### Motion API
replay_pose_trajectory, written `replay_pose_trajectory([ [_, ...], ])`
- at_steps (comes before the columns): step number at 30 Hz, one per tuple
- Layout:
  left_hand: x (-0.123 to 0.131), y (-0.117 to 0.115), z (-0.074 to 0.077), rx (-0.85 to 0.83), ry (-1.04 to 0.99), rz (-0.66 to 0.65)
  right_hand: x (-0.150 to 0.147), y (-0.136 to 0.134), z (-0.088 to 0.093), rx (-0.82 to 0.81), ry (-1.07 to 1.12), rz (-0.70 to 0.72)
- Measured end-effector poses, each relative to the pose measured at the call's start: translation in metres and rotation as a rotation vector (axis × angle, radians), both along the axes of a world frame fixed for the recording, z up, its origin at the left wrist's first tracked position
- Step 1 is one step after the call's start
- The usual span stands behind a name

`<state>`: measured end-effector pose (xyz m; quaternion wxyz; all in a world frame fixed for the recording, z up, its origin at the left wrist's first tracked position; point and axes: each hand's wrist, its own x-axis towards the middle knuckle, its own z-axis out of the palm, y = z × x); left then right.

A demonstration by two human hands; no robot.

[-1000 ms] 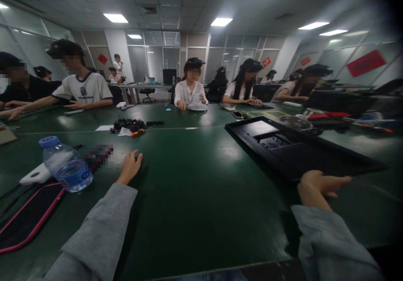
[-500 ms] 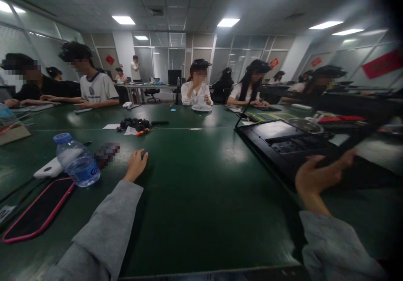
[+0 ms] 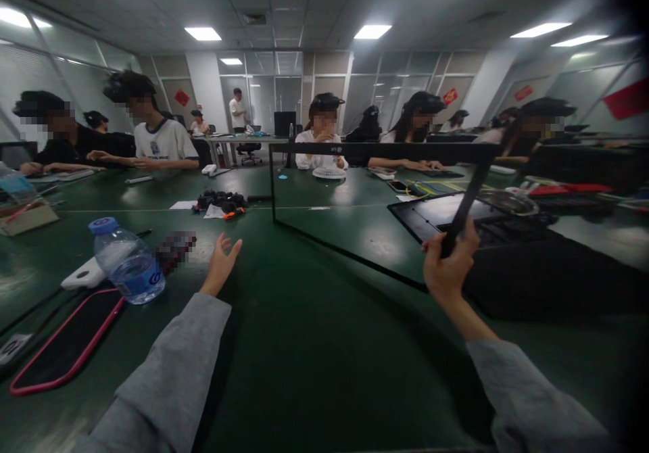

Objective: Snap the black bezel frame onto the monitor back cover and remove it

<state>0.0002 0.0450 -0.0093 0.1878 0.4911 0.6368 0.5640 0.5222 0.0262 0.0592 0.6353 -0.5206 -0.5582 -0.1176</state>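
My right hand (image 3: pixel 451 270) grips one side bar of a thin black monitor bezel (image 3: pixel 469 199), an empty rectangular frame with a small pale logo on its top bar. The bezel is tilted up over the green table (image 3: pixel 324 345), with its far corner extending leftward. To the right, beyond that hand, lies a flat black panel with a silver plate (image 3: pixel 436 208) and a dark sheet-like area beside it. My left hand (image 3: pixel 222 264) holds nothing. Its fingers are apart, just right of a blurred-out phone-like object (image 3: pixel 175 250) and a water bottle (image 3: pixel 129 270).
On the left lie a phone with a pink edge (image 3: pixel 65 345) and a white power strip (image 3: pixel 84 274) with black cables. A pile of black parts (image 3: pixel 220 203) sits farther back. Several people sit around the table, one behind a small white fan (image 3: pixel 328 173).
My right hand has moved left and slightly up, bringing the bezel away from the black panel and over the table's middle. My left hand has stayed nearly in place.
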Motion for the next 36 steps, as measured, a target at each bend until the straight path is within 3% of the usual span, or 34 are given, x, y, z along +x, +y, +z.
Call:
replay_pose_trajectory([
  [5,0.005,-0.003,0.008,-0.014,-0.024,0.021,-0.001,0.014,-0.005,-0.104,0.022,0.041],
  [12,0.014,-0.005,0.009,-0.124,0.004,-0.175,0.001,0.019,-0.016,-0.049,-0.129,0.036],
  [20,0.011,0.0,0.01,-0.091,-0.035,-0.186,0.002,0.017,-0.022,0.079,-0.187,0.048],
  [24,0.009,-0.004,0.015,-0.095,-0.028,-0.106,0.0,0.016,-0.019,-0.005,-0.119,0.034],
  [31,0.017,-0.015,0.019,0.011,0.313,-0.078,0.012,0.031,-0.023,-0.08,0.034,-0.022],
  [36,0.026,-0.027,0.028,0.064,0.436,-0.01,0.018,0.035,-0.024,-0.14,0.121,0.055],
])
